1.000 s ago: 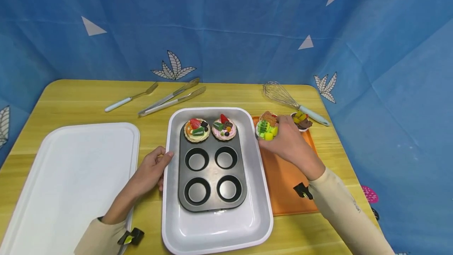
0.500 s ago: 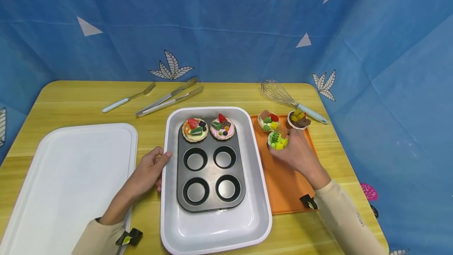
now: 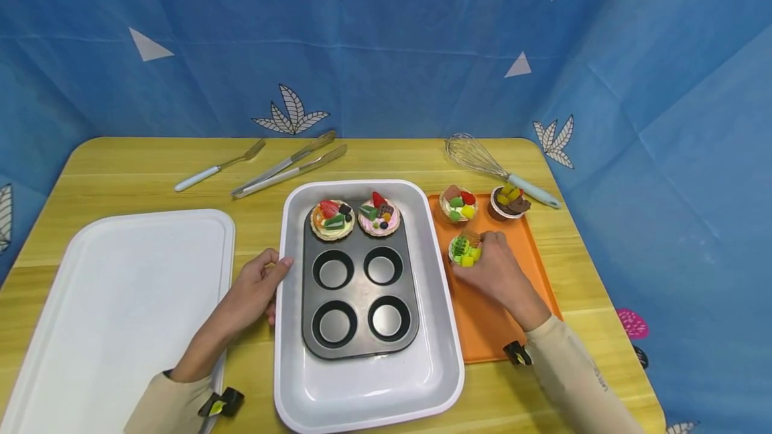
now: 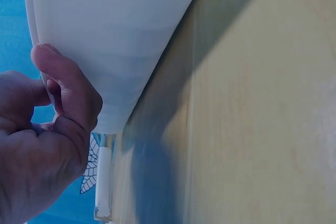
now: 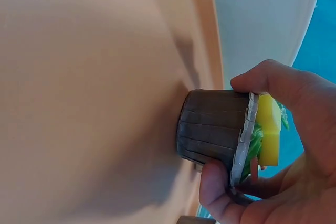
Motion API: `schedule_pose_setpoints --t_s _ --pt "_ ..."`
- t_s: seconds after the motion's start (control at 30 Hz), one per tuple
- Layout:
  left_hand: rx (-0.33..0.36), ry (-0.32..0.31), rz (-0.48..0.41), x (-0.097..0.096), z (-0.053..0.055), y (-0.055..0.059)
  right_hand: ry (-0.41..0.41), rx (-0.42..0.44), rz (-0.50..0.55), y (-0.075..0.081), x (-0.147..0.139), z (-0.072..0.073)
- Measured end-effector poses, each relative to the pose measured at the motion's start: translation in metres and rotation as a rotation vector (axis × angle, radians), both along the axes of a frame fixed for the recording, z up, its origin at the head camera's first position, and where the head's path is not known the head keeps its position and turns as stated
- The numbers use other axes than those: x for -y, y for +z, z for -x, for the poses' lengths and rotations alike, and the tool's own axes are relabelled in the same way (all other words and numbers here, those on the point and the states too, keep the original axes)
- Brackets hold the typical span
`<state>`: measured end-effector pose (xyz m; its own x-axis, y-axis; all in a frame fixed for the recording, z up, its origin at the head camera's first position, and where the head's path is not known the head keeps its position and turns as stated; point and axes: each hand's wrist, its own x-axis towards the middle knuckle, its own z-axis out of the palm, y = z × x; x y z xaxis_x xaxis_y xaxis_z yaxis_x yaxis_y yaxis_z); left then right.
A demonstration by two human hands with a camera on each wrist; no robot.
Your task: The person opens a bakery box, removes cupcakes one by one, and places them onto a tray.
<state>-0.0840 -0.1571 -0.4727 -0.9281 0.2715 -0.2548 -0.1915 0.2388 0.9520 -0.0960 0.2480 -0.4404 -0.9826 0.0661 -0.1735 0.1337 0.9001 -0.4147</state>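
My right hand (image 3: 496, 272) grips a cupcake (image 3: 464, 250) with green cream and yellow cubes by its rim, at the left side of the orange tray (image 3: 482, 327). In the right wrist view, thumb and fingers pinch the dark pleated cup (image 5: 212, 124) close over the tray. My left hand (image 3: 256, 290) holds the left rim of the deep white tray (image 3: 368, 397), thumb over the edge and fingers outside. Inside that tray lies a dark muffin pan (image 3: 357, 286). Two fruit tarts, one with yellow cream (image 3: 332, 221) and one with pink cream (image 3: 378, 218), fill its far cups.
On the orange tray's far end stand another fruit-topped cake (image 3: 457, 205) and a chocolate cupcake (image 3: 508, 203). Behind lie a whisk (image 3: 482, 159), tongs (image 3: 289, 169) and a fork (image 3: 220, 167). A flat white tray (image 3: 139, 307) lies at the left; a blue curtain (image 3: 386, 39) hangs behind.
My right hand has carried the green cupcake from beside the deep tray's rim over the orange tray, first rightward, then toward the near side. The left hand stays on the rim.
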Motion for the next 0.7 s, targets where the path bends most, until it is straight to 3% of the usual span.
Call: schedule_pose_setpoints --t_s 0.7 --pt "0.005 0.009 0.002 -0.0002 0.0009 -0.0026 0.007 0.034 -0.029 -0.0026 0.0003 -0.0004"
